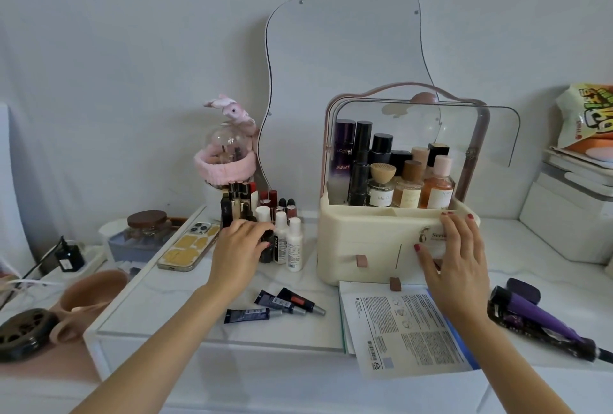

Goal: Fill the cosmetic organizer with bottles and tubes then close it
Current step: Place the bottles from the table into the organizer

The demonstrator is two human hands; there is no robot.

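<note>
You stand in front of a white dressing table (205, 284) with a marble-like top, pushed against a pale grey wall (132, 48), and a wavy frameless mirror (348, 48) leans on that wall. The cream cosmetic organizer (374, 241) sits on the table right of the middle, its clear lid (431, 128) lifted up, and the top compartment already holds many upright bottles. Your right hand (454, 264) rests flat against the organizer's front, with fingers straight and spread. Your left hand (238, 247) reaches to a dark small bottle (267, 247) and its fingers curl around it; two white bottles (288, 242) stand just beside. Three dark tubes (282, 306) lie on the table near the front edge, between your arms. A printed leaflet (404, 327) lies before the organizer, and a purple hair brush (544, 320) is at the far right. A phone (189, 246) lies left of the bottles, near a rack of lipsticks (242, 204).
</note>
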